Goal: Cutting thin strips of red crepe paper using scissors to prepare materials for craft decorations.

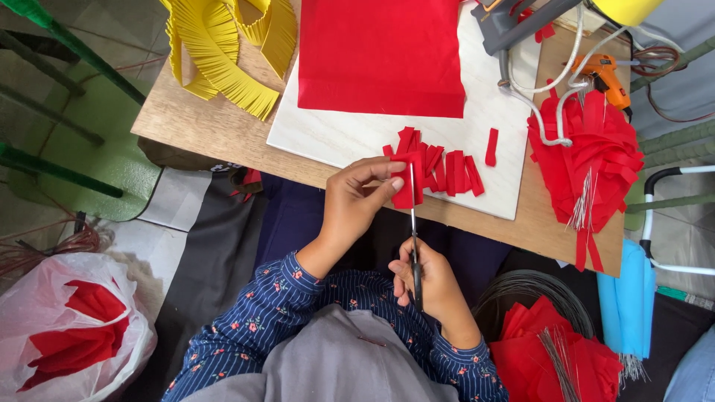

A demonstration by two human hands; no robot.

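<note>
Red paper strip (406,190), short and folded, sits pinched between the thumb and fingers of the left hand (357,201) at the near edge of the wooden table (223,130). The left hand is closed on that strip, fingers curled over its top end. The right hand (432,286), lower and nearer the body, is wrapped around the handles of a pair of slim steel scissors (414,246), whose blades point up and away to meet the strip's lower end. Both forearms wear dark blue floral sleeves (261,313).

Beside the right wrist, a dark round basket (521,286) holds red paper sheets and thin wires. To the far left, near the floor, lies a white plastic bag (45,298) with red paper showing inside. A light blue paper roll (625,298) stands at the right.

On the table, just past the left hand, a cluster of cut red paper pieces (447,167) lies on a white board (350,134), with one piece lying apart to the right. Farther right rests a heap of red fringed paper (596,149) with wires. Beyond it are an orange glue gun (607,78) and white cable. At the far edge lie a large red sheet (380,56) and yellow fringed paper coils (223,52).
</note>
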